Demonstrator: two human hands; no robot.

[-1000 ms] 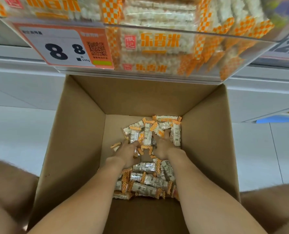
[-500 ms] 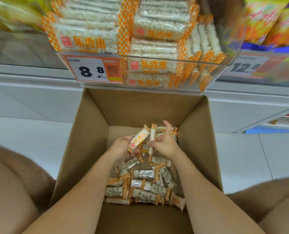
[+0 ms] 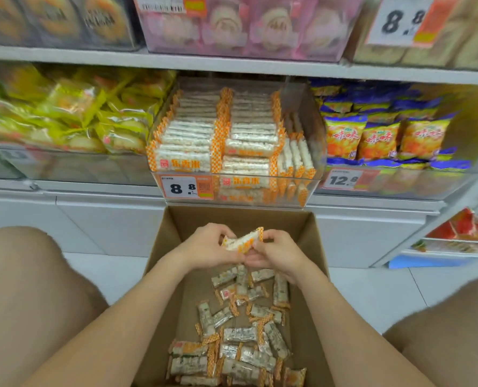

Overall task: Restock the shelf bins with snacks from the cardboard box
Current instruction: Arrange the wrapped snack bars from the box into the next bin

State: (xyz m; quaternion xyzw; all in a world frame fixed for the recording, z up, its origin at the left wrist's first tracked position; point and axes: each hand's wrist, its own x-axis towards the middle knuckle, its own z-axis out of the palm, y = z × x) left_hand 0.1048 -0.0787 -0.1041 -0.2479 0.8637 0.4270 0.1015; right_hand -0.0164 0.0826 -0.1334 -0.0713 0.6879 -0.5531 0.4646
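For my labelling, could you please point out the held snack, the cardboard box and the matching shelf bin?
held snack (image 3: 242,242), head view, middle of its orange-and-white wrapper.
cardboard box (image 3: 293,222), head view, bare inner back wall.
shelf bin (image 3: 311,186), head view, right end of its clear front wall.

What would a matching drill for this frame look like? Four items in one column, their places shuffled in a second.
Things
1. held snack bars
2. loose snack bars
3. yellow packs
4. orange and blue bags

Places
a. on the shelf, right of the centre bin
b. on the floor of the cardboard box
c. pinched between the left hand and the right hand
d. on the shelf, left of the centre bin

Pairs: 1-c, 2-b, 3-d, 4-a
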